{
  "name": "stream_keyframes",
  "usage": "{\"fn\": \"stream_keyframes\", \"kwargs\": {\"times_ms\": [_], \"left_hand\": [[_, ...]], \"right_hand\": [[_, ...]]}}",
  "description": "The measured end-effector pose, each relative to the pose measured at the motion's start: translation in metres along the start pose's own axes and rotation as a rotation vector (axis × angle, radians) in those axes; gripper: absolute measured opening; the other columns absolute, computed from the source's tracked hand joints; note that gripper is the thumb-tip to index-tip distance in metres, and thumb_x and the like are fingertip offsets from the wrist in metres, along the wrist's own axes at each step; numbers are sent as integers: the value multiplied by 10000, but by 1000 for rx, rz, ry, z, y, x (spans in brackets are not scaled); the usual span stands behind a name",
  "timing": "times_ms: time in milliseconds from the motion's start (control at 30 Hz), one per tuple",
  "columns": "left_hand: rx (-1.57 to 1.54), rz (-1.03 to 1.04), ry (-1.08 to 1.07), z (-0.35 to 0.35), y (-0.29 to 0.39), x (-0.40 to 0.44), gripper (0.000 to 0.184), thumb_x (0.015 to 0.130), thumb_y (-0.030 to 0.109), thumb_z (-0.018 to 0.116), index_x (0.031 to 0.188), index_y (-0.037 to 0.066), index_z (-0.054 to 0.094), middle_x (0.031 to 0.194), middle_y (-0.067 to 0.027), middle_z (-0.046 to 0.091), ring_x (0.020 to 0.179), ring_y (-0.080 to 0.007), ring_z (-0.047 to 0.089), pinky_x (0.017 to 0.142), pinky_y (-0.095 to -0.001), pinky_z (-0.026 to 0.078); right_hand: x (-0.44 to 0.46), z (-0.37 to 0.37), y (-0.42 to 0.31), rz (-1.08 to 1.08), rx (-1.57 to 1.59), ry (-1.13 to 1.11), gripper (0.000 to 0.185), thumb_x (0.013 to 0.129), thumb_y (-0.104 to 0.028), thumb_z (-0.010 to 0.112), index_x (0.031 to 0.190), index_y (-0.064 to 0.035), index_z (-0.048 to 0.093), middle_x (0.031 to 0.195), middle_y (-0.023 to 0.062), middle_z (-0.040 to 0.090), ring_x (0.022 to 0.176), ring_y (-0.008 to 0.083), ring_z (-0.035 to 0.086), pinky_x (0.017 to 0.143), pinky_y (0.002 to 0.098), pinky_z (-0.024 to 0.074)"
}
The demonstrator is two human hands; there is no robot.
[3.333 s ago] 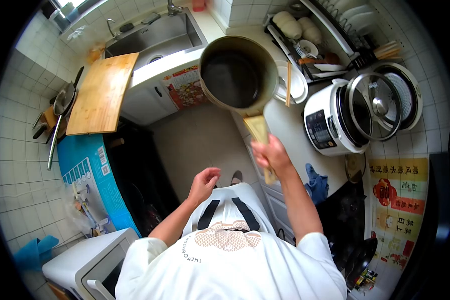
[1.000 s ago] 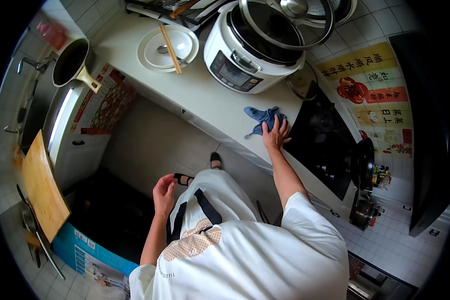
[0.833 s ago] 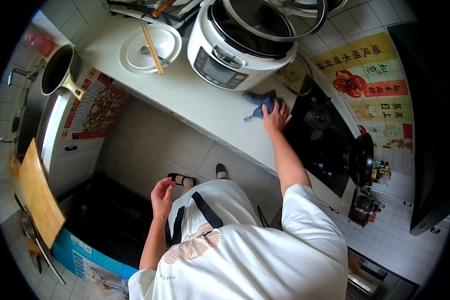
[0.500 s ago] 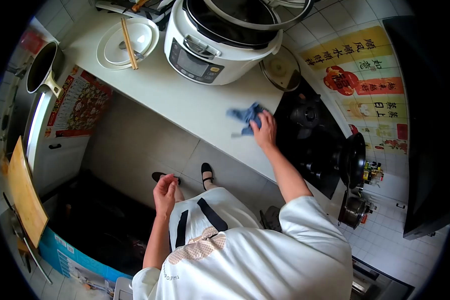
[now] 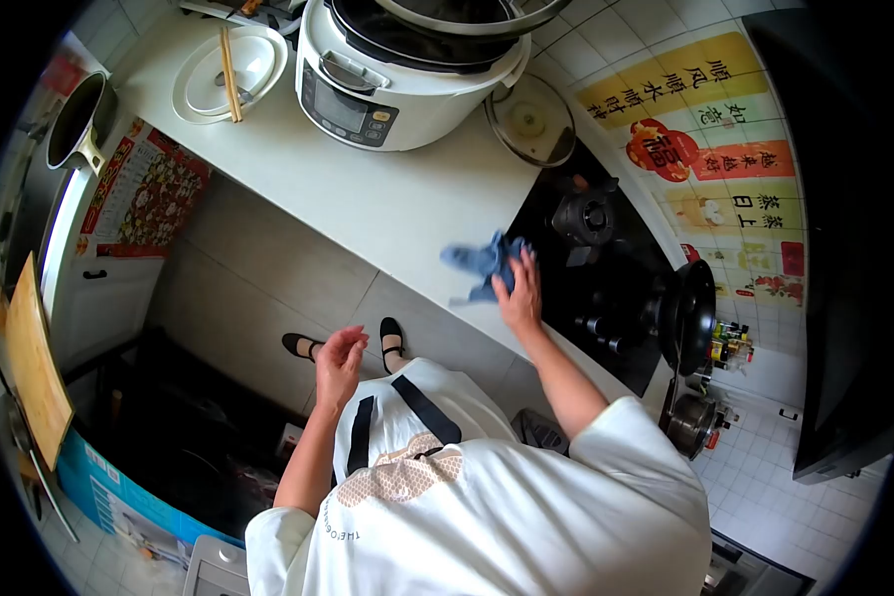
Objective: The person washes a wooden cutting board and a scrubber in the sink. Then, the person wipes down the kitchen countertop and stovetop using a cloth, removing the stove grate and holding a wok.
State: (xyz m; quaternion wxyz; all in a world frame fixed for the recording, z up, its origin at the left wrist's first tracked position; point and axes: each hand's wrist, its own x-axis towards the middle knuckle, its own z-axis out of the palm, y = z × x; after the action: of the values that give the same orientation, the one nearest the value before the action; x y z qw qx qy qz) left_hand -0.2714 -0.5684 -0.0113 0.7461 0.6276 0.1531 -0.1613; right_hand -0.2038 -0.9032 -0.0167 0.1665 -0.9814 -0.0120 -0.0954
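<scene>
In the head view, the right hand [image 5: 520, 296] pinches a bunched blue cloth [image 5: 483, 262] between thumb and fingers. The cloth is at the near right end of the white counter [image 5: 368, 194], beside the black stove [image 5: 558, 288]. The left hand [image 5: 339, 366], fingers loosely curled, hangs above the floor [image 5: 288, 258]. Farther off stands a white cooker [image 5: 417, 114], chopsticks [image 5: 230, 77] and dishes [image 5: 195, 91] to its left.
</scene>
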Motion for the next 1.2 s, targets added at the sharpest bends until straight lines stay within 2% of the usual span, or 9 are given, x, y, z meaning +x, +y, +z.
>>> {"fn": "stream_keyframes", "kwargs": {"times_ms": [167,333,400,600,767,900,1000,1100,1200], "left_hand": [[10,71,20,20,8,8,203,878,69,528,1065,-3,558,927,-69,626,859,-121,576,786,-251,456],[21,70,76,32,-4,0,207,877,53,518,1073,-8,550,924,-67,622,868,-123,577,795,-249,453],[-9,75,115,41,-10,-7,211,875,45,516,1077,-9,544,929,-63,614,861,-119,575,798,-242,449],[-7,10,159,55,-26,-39,198,872,30,504,1060,-17,547,912,-59,617,840,-115,580,779,-236,456],[15,-14,131,53,-22,-48,194,872,38,510,1053,-19,550,906,-66,621,853,-121,585,786,-240,455],[42,7,21,48,-11,-41,198,870,12,502,1061,-17,541,911,-52,609,851,-114,560,800,-238,440],[25,65,-47,38,-12,-29,199,869,13,505,1061,-26,541,913,-56,608,854,-123,558,820,-244,430],[27,90,-78,30,-8,-27,202,868,12,509,1064,-25,541,914,-56,607,859,-125,559,824,-250,431],[89,95,-100,27,-5,-32,205,869,1,502,1069,-26,540,913,-55,604,867,-127,561,825,-247,431]], "right_hand": [[-1,-18,4,-42,-150,-194,553,758,-217,642,1247,-127,400,1388,178,273,1284,371,251,1040,524,181],[100,16,36,2,-226,-14,485,790,-254,606,1218,-124,418,1338,206,333,1263,369,288,1044,513,180],[121,22,39,57,-363,37,443,791,-274,603,1178,-115,457,1260,187,422,1200,361,365,1007,497,249],[151,17,60,15,-245,207,386,759,-281,628,1089,-103,536,1113,154,525,1021,351,487,875,464,367],[91,23,33,-48,-116,177,387,742,-230,630,1084,-80,528,1204,199,466,1084,376,448,920,458,351],[8,-10,2,-60,-41,19,416,736,-186,640,1116,-84,503,1266,159,413,1155,346,409,988,437,309],[-38,-37,32,98,-55,-5,407,725,-146,648,1101,-90,503,1282,143,410,1180,337,390,977,420,324],[-70,-50,84,298,-240,101,425,755,-191,623,1136,-83,468,1282,165,410,1175,344,397,959,412,343],[-54,-46,102,524,-189,125,435,781,-240,597,1159,-83,450,1287,201,397,1198,355,372,978,441,311]]}}
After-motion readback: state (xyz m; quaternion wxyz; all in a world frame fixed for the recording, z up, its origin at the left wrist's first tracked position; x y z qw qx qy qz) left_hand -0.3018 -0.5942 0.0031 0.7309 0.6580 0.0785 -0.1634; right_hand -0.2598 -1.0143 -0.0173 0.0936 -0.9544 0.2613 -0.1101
